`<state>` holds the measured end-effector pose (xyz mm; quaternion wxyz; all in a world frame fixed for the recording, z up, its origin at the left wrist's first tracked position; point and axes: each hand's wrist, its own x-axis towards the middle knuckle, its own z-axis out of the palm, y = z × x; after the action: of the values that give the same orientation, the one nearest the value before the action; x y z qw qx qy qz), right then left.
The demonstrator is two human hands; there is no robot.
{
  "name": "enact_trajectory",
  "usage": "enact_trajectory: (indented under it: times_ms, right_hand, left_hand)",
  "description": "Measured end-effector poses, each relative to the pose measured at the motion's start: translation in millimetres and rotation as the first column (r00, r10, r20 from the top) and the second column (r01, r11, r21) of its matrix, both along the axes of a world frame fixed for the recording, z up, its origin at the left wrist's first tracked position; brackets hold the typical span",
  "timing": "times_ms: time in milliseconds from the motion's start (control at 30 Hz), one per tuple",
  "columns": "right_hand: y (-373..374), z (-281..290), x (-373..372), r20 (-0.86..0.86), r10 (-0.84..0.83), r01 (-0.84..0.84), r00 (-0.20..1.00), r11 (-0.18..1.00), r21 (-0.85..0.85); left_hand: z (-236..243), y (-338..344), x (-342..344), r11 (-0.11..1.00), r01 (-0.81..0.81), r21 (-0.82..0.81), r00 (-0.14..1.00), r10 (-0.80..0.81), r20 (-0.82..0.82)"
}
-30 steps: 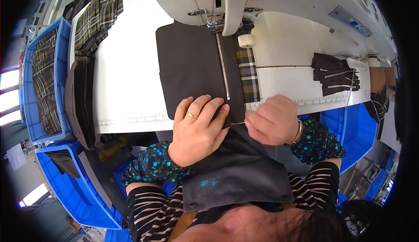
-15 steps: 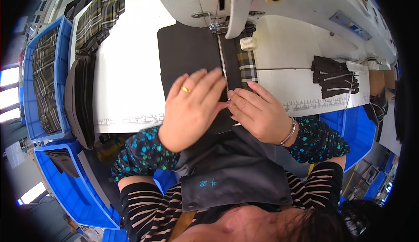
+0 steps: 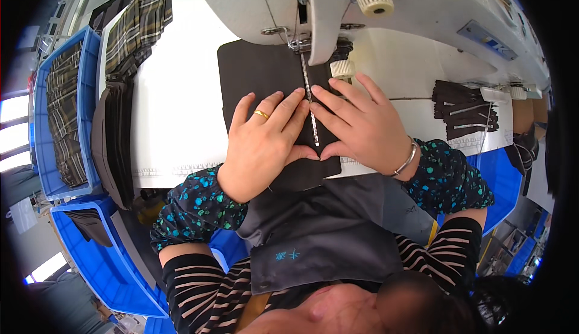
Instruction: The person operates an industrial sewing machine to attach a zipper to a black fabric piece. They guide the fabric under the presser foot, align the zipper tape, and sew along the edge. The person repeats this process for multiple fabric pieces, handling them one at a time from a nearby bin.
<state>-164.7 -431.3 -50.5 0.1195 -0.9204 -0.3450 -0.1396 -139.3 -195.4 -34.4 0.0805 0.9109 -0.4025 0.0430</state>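
Note:
A dark brown fabric panel [image 3: 256, 69] lies flat on the sewing machine bed, its far edge at the presser foot [image 3: 300, 46]. A zipper with pale metal teeth [image 3: 314, 130] runs lengthwise down it toward me. My left hand [image 3: 265, 138] rests open on the panel to the left of the zipper, fingers stretched forward. Across from it, my right hand [image 3: 369, 130] lies open with spread fingers on the fabric's right side. Both thumbs point at each other near the zipper's near end. The fabric beneath my palms is hidden.
Sewing machine head [image 3: 253, 2] overhangs the work, with a cream knob [image 3: 342, 69] close to my right fingers. Loose dark zippers [image 3: 464, 108] lie at right. Folded dark pieces [image 3: 114, 144] and plaid fabric [image 3: 136, 23] are stacked left, beside blue bins [image 3: 93, 111].
My right hand has moved forward and rightward, its fingers spreading from a bunched pose and covering the plaid strip. My left hand has settled flat beside the zipper, exposing more of its teeth.

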Motion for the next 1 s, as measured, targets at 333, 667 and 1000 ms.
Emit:
enact_trajectory:
  times_ms: [333, 667, 1000]
  right_hand:
    - [3, -6, 23, 0.001, -0.007, 0.008, 1.000, 1.000, -0.012]
    - [-1, -14, 47, 0.084, -0.029, 0.025, 0.996, 0.998, 0.053]
    - [-1, -15, 48, 0.112, -0.006, -0.002, 0.994, 0.998, 0.069]
  left_hand:
    - [2, -3, 29, 0.999, 0.036, -0.015, 0.999, -0.035, 0.021]
    - [-8, -5, 52, 0.999, 0.025, -0.049, 0.999, -0.023, 0.041]
    - [-9, -3, 55, 0.993, 0.051, -0.102, 0.999, -0.051, 0.003]
